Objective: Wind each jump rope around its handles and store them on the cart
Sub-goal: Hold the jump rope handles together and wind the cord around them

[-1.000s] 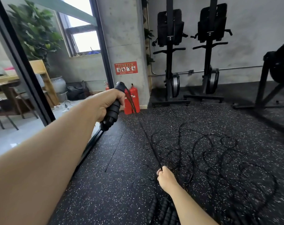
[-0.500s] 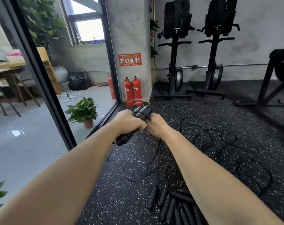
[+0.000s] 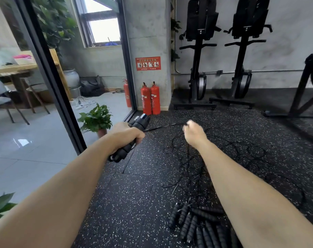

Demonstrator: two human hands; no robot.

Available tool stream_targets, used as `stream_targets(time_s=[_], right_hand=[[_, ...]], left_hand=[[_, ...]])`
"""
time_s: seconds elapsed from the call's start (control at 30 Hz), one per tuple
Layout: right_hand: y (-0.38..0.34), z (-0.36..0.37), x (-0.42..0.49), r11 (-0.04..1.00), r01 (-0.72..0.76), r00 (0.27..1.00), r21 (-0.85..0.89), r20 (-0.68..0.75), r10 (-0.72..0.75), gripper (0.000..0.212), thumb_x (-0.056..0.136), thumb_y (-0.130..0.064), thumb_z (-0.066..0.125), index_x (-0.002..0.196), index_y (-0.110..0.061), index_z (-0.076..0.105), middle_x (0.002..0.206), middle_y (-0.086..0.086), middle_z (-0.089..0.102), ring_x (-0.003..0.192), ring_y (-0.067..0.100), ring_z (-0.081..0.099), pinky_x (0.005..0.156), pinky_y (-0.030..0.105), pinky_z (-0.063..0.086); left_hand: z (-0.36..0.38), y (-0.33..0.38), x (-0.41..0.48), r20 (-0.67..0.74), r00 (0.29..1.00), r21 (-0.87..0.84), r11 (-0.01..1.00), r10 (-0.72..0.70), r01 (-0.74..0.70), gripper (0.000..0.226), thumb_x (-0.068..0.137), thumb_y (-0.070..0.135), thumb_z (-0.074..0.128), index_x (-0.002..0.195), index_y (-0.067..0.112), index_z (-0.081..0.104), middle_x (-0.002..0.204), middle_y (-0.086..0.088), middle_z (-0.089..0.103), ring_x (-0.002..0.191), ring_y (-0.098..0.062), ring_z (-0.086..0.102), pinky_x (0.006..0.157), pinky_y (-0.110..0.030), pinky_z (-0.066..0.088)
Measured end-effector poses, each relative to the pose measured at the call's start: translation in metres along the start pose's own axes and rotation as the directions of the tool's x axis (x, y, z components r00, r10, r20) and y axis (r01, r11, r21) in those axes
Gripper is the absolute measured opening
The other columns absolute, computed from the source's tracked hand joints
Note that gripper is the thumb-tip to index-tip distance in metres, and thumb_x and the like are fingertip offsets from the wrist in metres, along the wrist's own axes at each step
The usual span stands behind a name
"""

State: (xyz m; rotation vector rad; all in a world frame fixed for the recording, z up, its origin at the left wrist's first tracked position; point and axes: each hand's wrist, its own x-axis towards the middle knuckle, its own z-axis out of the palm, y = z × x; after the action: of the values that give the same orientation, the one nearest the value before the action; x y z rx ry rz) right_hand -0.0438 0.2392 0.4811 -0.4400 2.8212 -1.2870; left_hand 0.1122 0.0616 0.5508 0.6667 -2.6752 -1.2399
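**Handles gripped, cord pulled aside**

The left hand (image 3: 126,136) wraps its fingers around two black ribbed foam handles (image 3: 132,138). The right hand (image 3: 194,133), a blurred fist, pinches the thin black rope cord (image 3: 160,127) stretched between them. More black handles (image 3: 191,224) lie on the speckled rubber floor (image 3: 127,212).
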Motion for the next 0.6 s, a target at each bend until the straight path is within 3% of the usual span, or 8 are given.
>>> stream_targets(time_s=[0.07,0.2,0.37,0.5,0.6], right_hand=[[-0.020,-0.014,0.005,0.986,0.136,0.986,0.097,-0.113,-0.125,0.025,0.101,-0.016,0.035,0.114,-0.008,0.055,0.111,0.015,0.060,0.091,0.027,0.054,0.073,0.035,0.040],[-0.043,-0.033,0.006,0.959,0.276,0.958,-0.067,-0.055,-0.280,0.028,0.100,-0.010,0.035,0.116,-0.007,0.057,0.113,0.013,0.058,0.092,0.024,0.050,0.076,0.032,0.037],[-0.046,-0.038,-0.002,0.897,0.351,0.934,-0.267,0.036,-0.355,0.025,0.101,-0.014,0.031,0.111,-0.006,0.052,0.114,0.012,0.057,0.093,0.030,0.052,0.080,0.040,0.043],[-0.039,-0.036,-0.011,0.818,0.371,0.928,-0.439,0.150,-0.340,0.016,0.099,-0.013,0.033,0.098,-0.009,0.048,0.113,0.014,0.057,0.094,0.032,0.054,0.077,0.039,0.041],[-0.041,-0.022,-0.023,0.720,0.443,0.896,-0.534,0.262,-0.357,0.012,0.097,-0.013,0.038,0.101,-0.010,0.049,0.114,0.015,0.056,0.103,0.036,0.058,0.078,0.039,0.041]], left_hand=[[0.007,-0.012,0.001,0.010,0.999,0.040,0.998,-0.046,0.046,0.011,0.062,0.010,0.067,0.063,0.011,0.055,0.058,-0.002,0.053,0.054,-0.017,0.047,0.050,-0.020,0.039],[0.022,-0.026,0.004,0.036,0.995,0.057,0.995,-0.089,0.087,0.009,0.046,0.021,0.065,0.048,0.016,0.058,0.051,-0.001,0.057,0.052,-0.020,0.051,0.052,-0.023,0.042],[0.027,-0.026,0.006,0.074,0.988,0.076,0.989,-0.135,0.130,0.011,0.059,0.015,0.069,0.054,0.013,0.059,0.056,-0.003,0.056,0.052,-0.020,0.050,0.050,-0.022,0.042],[0.032,-0.008,0.004,0.189,0.971,-0.205,0.961,-0.146,0.184,0.018,0.058,0.012,0.063,0.073,0.004,0.056,0.056,-0.007,0.054,0.046,-0.019,0.046,0.051,-0.023,0.043],[0.043,0.026,0.001,0.243,0.968,-0.433,0.885,-0.071,0.173,0.018,0.050,0.013,0.059,0.067,0.009,0.053,0.055,-0.005,0.052,0.044,-0.016,0.045,0.053,-0.022,0.040]])
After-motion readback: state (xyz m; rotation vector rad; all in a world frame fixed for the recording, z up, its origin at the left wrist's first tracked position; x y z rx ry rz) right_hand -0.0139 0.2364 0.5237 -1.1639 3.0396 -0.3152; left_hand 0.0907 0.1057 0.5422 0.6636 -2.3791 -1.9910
